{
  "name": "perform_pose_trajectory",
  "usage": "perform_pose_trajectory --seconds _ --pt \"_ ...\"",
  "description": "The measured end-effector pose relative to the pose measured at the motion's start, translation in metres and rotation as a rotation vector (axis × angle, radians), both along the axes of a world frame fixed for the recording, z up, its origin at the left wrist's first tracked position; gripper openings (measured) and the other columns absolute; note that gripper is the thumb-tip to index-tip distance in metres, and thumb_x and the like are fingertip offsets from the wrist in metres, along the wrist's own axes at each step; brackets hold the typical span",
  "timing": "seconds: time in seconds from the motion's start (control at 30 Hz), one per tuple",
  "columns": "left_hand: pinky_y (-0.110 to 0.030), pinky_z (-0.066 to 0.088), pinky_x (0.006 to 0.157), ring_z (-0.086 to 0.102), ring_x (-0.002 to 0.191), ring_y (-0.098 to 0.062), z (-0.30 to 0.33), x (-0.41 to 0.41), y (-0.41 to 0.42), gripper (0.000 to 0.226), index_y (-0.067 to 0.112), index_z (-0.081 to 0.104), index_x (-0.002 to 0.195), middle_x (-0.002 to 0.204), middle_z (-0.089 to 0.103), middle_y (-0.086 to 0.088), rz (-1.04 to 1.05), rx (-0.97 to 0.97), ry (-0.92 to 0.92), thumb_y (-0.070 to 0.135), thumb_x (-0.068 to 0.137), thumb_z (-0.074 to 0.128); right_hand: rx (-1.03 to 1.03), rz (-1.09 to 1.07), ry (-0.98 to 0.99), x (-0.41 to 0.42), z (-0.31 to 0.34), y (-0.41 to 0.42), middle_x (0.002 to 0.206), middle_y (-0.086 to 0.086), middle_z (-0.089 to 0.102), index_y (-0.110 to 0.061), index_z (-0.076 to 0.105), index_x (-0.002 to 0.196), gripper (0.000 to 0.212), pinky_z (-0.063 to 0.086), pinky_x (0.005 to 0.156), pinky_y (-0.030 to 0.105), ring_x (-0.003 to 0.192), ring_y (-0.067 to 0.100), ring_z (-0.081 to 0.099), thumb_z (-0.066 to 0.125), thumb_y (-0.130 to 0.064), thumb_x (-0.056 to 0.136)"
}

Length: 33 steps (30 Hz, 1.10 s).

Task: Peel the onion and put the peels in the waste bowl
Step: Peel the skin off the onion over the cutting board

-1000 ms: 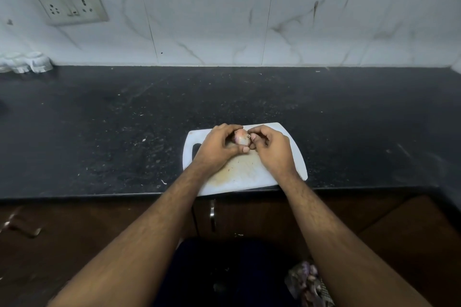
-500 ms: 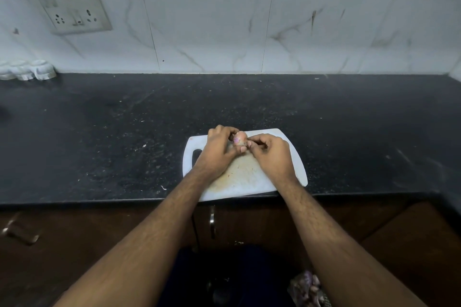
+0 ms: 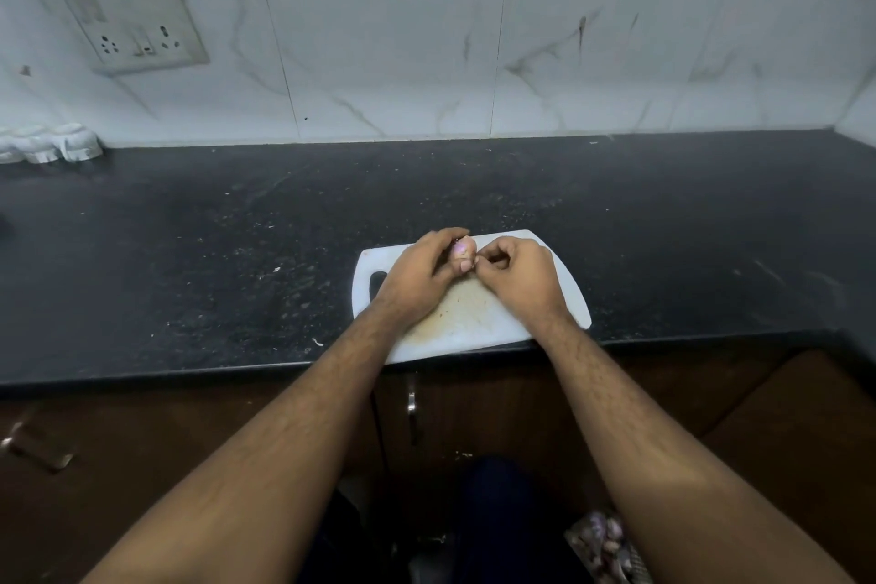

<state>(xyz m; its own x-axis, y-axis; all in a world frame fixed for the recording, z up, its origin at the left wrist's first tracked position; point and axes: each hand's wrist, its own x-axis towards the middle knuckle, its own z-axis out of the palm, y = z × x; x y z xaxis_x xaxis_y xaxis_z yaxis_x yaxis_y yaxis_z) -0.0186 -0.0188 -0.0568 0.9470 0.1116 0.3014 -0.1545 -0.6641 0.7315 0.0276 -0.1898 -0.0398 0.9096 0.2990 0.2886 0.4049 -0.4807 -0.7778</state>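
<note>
White cutting board (image 3: pixel 474 322) lies under one onion (image 3: pixel 463 252), gripped by left hand (image 3: pixel 419 273), pinched by right hand (image 3: pixel 519 273).

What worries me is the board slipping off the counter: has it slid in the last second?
No. The cutting board sits the same against the counter edge, near side at the lip as before; only the view shifted.

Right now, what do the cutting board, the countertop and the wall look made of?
Cutting board: looks like white plastic, matte, with a moulded handle slot and brownish staining.
Countertop: probably polished dark stone, granite-like, black with pale flecks and a soft sheen.
Wall: glossy white tiles with grey marble-like veining and visible joints.
</note>
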Motion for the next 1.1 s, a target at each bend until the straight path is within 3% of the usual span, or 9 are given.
perform_pose_trajectory --seconds 0.13,0.3,0.53,0.73,0.9,1.1 --pt "-0.037 0.048 0.113 0.060 0.127 -0.016 0.003 -0.005 -0.002 0.062 0.018 0.054 0.150 0.138 0.062 0.001 0.010 0.022 0.030 0.020 0.095 0.080 -0.018 -0.014 0.019 -0.002 0.002 0.001 0.073 -0.009 0.072 -0.019 0.073 0.081 0.006 0.050 0.066 0.017 0.068 0.004 0.066 0.075 -0.017 0.087" --pt "-0.042 0.053 0.104 0.065 0.116 -0.015 0.003 -0.006 -0.002 0.038 0.021 0.053 0.136 0.127 0.070 0.005 0.030 0.030 0.021 0.021 0.102 0.069 -0.037 -0.013 0.007 -0.003 0.003 0.002 0.067 -0.011 0.068 -0.017 0.073 0.083 0.007 0.044 0.059 0.015 0.060 0.000 0.059 0.072 -0.019 0.089" --pt "-0.039 0.051 0.106 0.064 0.118 -0.016 -0.001 -0.003 0.000 0.033 0.024 0.057 0.137 0.129 0.070 0.007 0.035 -0.002 0.005 0.017 0.104 0.063 0.056 -0.058 0.031 0.003 -0.001 0.000 0.062 -0.014 0.062 -0.017 0.073 0.083 0.007 0.040 0.059 0.009 0.060 -0.001 0.056 0.071 -0.020 0.089" --pt "-0.037 0.051 0.104 0.063 0.118 -0.016 0.000 -0.002 0.001 0.033 0.020 0.057 0.139 0.130 0.070 0.005 0.037 0.006 0.014 0.018 0.106 0.061 0.060 -0.062 0.017 0.009 -0.005 0.002 0.067 -0.012 0.065 -0.017 0.072 0.088 0.009 0.043 0.062 0.015 0.065 0.001 0.060 0.066 -0.020 0.094" --pt "-0.039 0.047 0.111 0.058 0.124 -0.015 -0.002 0.000 0.002 0.035 0.018 0.059 0.142 0.137 0.062 0.003 0.035 0.033 -0.020 0.017 0.107 0.060 0.076 -0.054 0.032 0.009 -0.007 0.002 0.067 -0.006 0.067 -0.020 0.067 0.091 0.011 0.051 0.062 0.025 0.063 0.010 0.063 0.060 -0.020 0.099" --pt "-0.039 0.042 0.112 0.051 0.127 -0.015 -0.001 0.001 0.004 0.039 0.022 0.059 0.145 0.137 0.062 0.002 0.046 0.088 -0.014 0.013 0.107 0.058 0.115 -0.088 0.022 0.010 -0.004 0.002 0.091 0.007 0.070 -0.013 0.060 0.101 0.012 0.046 0.052 0.009 0.069 0.016 0.070 0.051 -0.020 0.105"
